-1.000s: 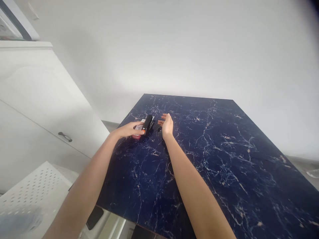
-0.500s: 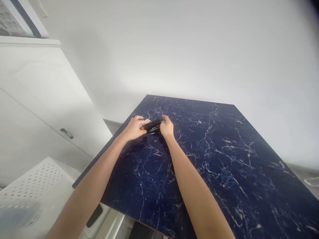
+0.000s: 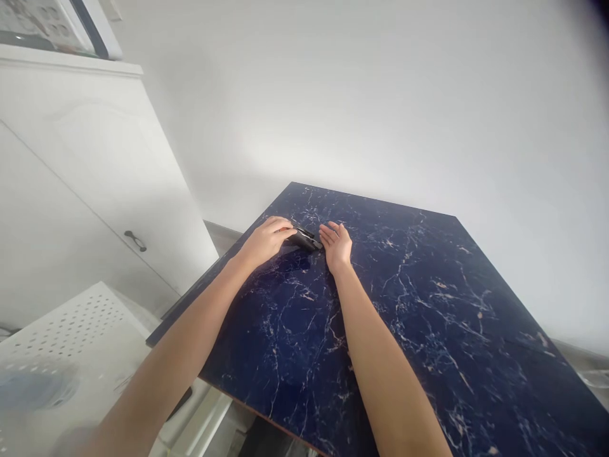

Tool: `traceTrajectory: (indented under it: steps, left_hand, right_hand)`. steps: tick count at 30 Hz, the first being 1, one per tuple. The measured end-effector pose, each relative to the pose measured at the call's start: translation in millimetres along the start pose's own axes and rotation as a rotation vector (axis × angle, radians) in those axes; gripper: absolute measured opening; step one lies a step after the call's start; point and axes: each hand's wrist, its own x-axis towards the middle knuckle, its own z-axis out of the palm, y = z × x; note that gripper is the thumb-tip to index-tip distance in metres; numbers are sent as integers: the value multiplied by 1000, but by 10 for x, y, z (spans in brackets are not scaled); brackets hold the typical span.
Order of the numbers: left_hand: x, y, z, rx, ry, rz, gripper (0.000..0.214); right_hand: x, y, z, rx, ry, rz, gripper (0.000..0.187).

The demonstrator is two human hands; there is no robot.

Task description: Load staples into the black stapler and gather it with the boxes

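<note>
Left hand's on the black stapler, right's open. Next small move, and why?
Probably bring the right hand onto the free end of the black stapler: the left hand already lies over its other end, while the right rests open just beside it on the marble table.

Here comes a dark navy marble bench (image 3: 428, 317), veined in white, seen against a plain white wall (image 3: 333, 108), with a white panelled cabinet (image 3: 95, 184) and its dark metal handle (image 3: 136, 241) alongside, and a perforated white panel (image 3: 71, 333) below.

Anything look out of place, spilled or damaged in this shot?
Nothing stands out: the small black device lies on the dark marble-patterned tabletop between the left hand and the open right hand, with no visible spill or damage.
</note>
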Motion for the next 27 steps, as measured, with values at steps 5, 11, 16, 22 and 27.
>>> traceTrajectory:
  steps: [5,11,16,22,27]
  left_hand:
    - [-33,-52,40,49,44,32,34]
    - [-25,-40,-34,93,153,74,27]
    - [-46,-24,1,129,200,87,27]
    - [-56,-34,64,107,242,28,25]
    - [-3,39,36,1,249,-186,26]
  right_hand:
    - [-5,49,37,-82,35,-72,38]
    - [-16,116,45,-289,16,-204,42]
    - [-10,130,44,-293,-10,-192,45]
    - [29,166,28,-319,3,-208,44]
    - [12,152,38,-279,37,-203,42]
